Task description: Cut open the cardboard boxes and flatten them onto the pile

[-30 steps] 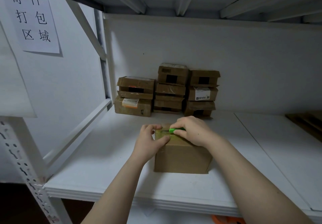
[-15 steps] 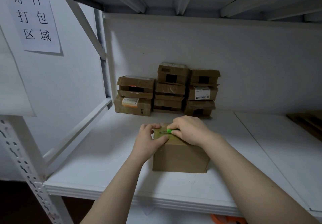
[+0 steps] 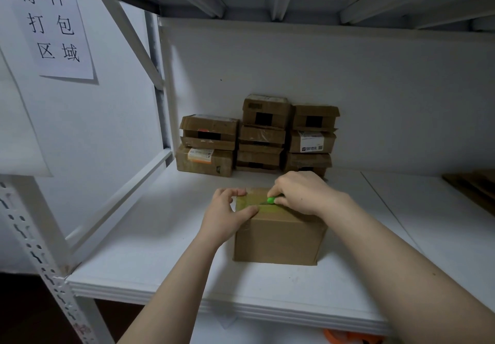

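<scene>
A brown cardboard box [image 3: 278, 239] stands on the white shelf [image 3: 160, 250] in front of me, its top sealed with clear tape. My left hand [image 3: 227, 215] grips the box's top left corner, thumb on the near edge and fingers over the far edge. My right hand [image 3: 302, 192] holds a green cutter [image 3: 271, 200] whose tip rests on the tape seam near the box's left end. Most of the cutter is hidden inside my fist.
Several taped cardboard boxes [image 3: 257, 137] are stacked against the back wall. Flattened cardboard [image 3: 471, 188] lies at the far right of the shelf. A white metal upright [image 3: 160, 83] and diagonal brace [image 3: 117, 199] bound the left side. An orange thing [image 3: 348, 337] shows below the shelf.
My right hand has drawn the green cutter leftward along the tape seam toward my left hand. The left hand has kept its hold on the box.
</scene>
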